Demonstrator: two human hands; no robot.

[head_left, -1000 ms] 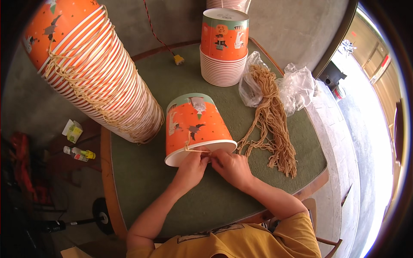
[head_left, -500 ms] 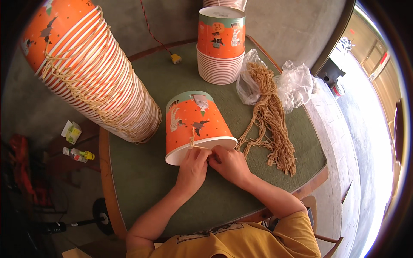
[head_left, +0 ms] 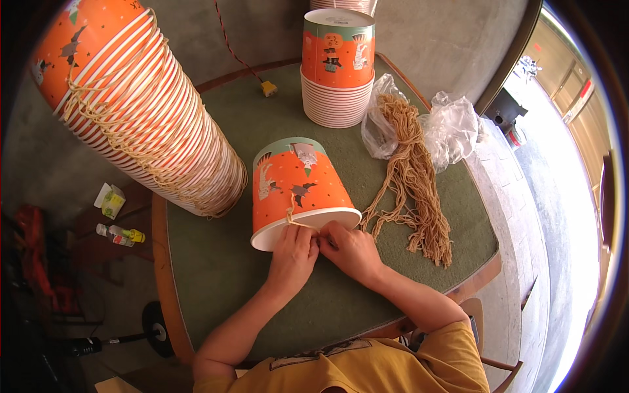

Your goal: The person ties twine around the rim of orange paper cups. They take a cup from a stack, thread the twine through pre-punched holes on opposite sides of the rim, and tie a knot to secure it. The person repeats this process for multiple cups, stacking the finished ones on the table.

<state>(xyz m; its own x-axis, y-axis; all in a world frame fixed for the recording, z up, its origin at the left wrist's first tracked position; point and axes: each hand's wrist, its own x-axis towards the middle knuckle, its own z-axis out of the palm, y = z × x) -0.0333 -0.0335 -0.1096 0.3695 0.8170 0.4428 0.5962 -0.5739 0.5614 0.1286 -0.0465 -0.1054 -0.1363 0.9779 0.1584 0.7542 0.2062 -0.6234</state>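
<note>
An orange paper bucket (head_left: 295,190) with a green base band and printed figures lies tilted on the green tabletop, its white rim toward me. A beige cord (head_left: 290,211) comes through the bucket's side near the rim and runs across to my fingers. My left hand (head_left: 295,252) is closed at the rim, fingertips pinched on the cord. Right beside it, my right hand (head_left: 347,249) is closed too, its fingers meeting the left ones at the cord. The cord's end is hidden between the fingers.
At left leans a tall stack of nested buckets (head_left: 151,111) draped with cords. A shorter bucket stack (head_left: 337,72) stands at the back. Right of centre lies a bundle of beige cords (head_left: 413,177) on clear plastic bags (head_left: 452,131). A yellow connector (head_left: 268,88) sits near the far edge.
Both hands stay pinched together at the rim, with only a slight shift of the fingers. The cord by the rim has moved a little; the bucket stays in place.
</note>
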